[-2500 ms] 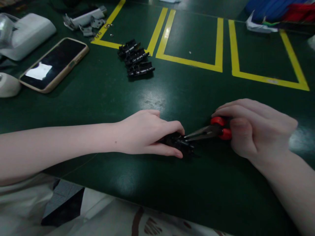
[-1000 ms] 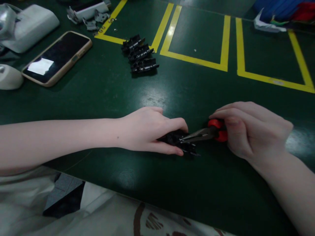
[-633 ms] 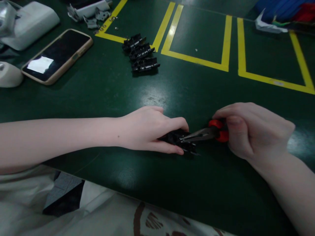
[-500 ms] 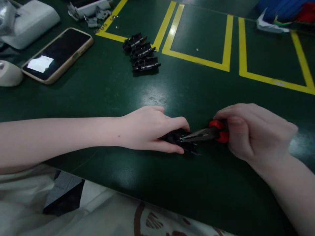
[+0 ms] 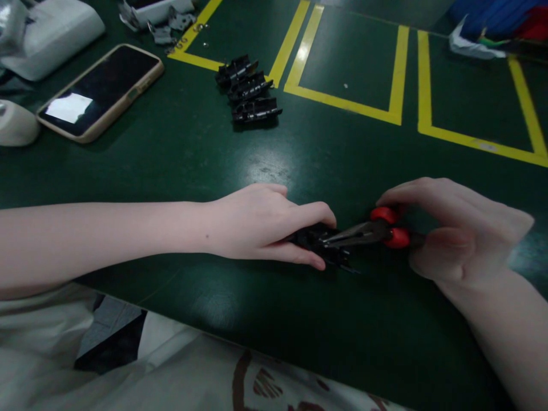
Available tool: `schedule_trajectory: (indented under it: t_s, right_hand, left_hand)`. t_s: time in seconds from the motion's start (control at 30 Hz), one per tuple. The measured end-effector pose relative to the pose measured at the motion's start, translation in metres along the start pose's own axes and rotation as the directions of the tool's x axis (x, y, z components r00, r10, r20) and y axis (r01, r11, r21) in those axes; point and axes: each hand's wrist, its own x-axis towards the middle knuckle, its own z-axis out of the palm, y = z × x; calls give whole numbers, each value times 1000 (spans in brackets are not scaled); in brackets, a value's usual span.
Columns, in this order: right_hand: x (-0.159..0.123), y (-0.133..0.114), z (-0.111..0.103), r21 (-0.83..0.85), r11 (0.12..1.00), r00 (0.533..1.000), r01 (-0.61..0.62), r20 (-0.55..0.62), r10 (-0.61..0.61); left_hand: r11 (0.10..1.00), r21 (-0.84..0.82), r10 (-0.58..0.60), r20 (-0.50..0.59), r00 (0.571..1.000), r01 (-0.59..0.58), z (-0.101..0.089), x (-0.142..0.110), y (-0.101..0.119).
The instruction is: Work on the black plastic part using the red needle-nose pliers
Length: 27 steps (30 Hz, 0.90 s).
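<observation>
My left hand (image 5: 274, 225) is closed around a black plastic part (image 5: 314, 237), with the thumb and forefinger on either side of it, low over the green table. Much of that part is hidden under the palm. From the right, my right hand (image 5: 462, 228) holds red-handled needle-nose pliers (image 5: 363, 233). Their narrow jaws reach onto the right end of the black part; whether they grip anything there is too small to tell. The right thumb has come away from the handle, while the fingers still curl around the far side.
Three similar black parts (image 5: 257, 110) lie in a row beyond my left hand. A phone (image 5: 103, 91) rests at the left, near a white rounded object (image 5: 17, 123). Yellow tape (image 5: 342, 101) marks boxes on the green table (image 5: 192, 154). Small grey pieces (image 5: 171, 28) lie at the back.
Both hands, the black part and the pliers have shifted slightly right. My right thumb has moved off the pliers' handle, and the handles look a little more spread.
</observation>
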Motion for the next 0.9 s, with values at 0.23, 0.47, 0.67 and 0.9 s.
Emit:
schedule_trajectory:
  t_s: [0.23, 0.47, 0.67, 0.9]
  right_hand:
    - [-1, -2, 1, -2, 999, 999, -46, -19, 46]
    - [0, -8, 1, -51, 998, 999, -48, -18, 47]
    - [0, -8, 2, -29, 999, 999, -19, -39, 18]
    - [1, -6, 5, -19, 1000, 999, -7, -44, 6]
  left_hand:
    - [999, 14, 44, -19, 999, -43, 0, 0, -1]
    - [998, 47, 37, -30, 999, -36, 2, 0, -2]
    - [1000, 21, 12, -28, 1000, -11, 2, 1, -1]
    - [999, 39, 28, 3, 1000, -28, 1, 1, -1]
